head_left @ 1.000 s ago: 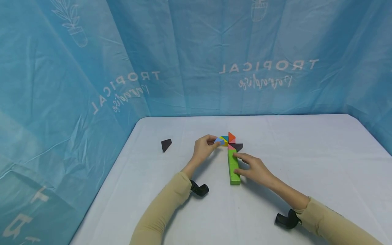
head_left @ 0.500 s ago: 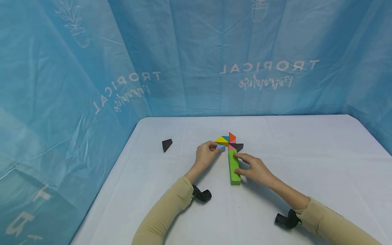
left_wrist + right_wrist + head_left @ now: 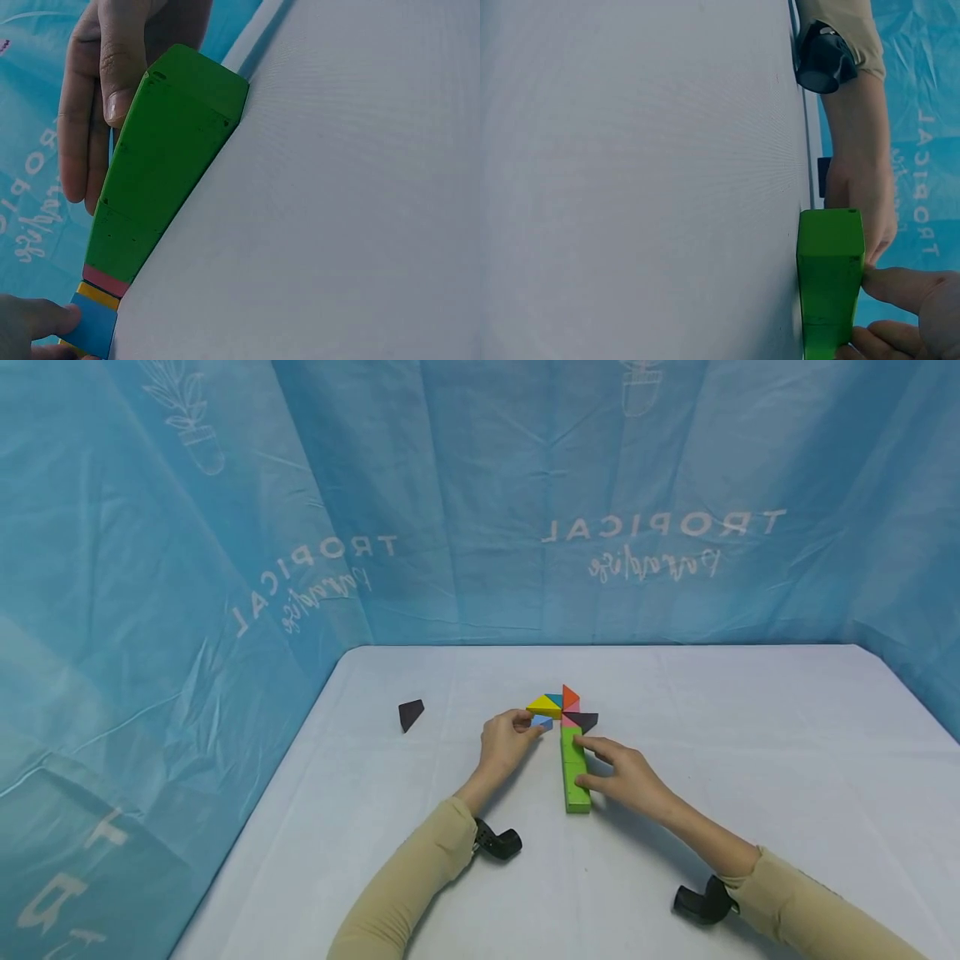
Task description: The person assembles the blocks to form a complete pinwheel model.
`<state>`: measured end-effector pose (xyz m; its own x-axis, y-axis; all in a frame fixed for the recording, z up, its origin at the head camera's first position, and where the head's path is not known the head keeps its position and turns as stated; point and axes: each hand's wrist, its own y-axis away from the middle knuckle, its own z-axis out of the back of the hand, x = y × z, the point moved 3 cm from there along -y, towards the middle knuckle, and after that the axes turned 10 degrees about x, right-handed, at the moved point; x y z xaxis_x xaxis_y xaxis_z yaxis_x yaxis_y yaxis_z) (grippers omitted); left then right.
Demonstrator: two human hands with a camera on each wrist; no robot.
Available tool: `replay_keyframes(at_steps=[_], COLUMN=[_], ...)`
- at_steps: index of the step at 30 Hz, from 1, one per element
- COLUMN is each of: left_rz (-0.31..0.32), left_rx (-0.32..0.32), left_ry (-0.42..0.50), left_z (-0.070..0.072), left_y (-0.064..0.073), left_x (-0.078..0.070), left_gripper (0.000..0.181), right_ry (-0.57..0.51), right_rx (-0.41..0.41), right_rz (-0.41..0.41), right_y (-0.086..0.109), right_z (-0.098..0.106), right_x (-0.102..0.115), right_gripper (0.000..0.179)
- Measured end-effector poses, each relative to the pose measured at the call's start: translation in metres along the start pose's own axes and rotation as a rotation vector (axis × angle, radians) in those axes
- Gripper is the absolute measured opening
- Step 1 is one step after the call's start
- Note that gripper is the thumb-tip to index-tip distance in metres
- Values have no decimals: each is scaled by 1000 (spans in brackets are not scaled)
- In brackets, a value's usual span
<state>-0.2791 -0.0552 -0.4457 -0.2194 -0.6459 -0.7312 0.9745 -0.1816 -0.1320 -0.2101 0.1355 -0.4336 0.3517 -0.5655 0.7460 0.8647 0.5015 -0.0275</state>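
Observation:
In the head view my left hand (image 3: 504, 745) pinches a small blue triangular block (image 3: 542, 722) just in front of a yellow triangular block (image 3: 544, 705). The left wrist view has the thumb against this blue block (image 3: 94, 324). My right hand (image 3: 628, 777) rests its thumb and a finger along the right side of a row of green blocks (image 3: 575, 772), fingers fairly straight. Beyond the row, a pinwheel of blocks includes a teal block (image 3: 554, 698), an orange triangle (image 3: 569, 696), pink pieces (image 3: 568, 721) and a black block (image 3: 585, 719).
A loose black block (image 3: 410, 714) lies at the left on the white table (image 3: 720, 735). A blue printed curtain (image 3: 480, 527) rises behind and on the sides. Black wrist cameras (image 3: 501, 843) hang under both sleeves.
My left hand has drawn the blue block from over the yellow block toward the front, uncovering the yellow one; it sits lower beside the pinwheel. The right hand stays put.

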Motion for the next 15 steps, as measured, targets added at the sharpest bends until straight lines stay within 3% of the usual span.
replay_keyframes(at_steps=[15], left_rz=[18], left_rx=[4], left_ry=[52], left_z=[-5], left_y=[-5], left_x=[-4], left_gripper=[26], right_ry=[6], right_rx=[-5], right_rz=[8], right_y=[1], right_z=[0], right_x=[1], right_gripper=[61])
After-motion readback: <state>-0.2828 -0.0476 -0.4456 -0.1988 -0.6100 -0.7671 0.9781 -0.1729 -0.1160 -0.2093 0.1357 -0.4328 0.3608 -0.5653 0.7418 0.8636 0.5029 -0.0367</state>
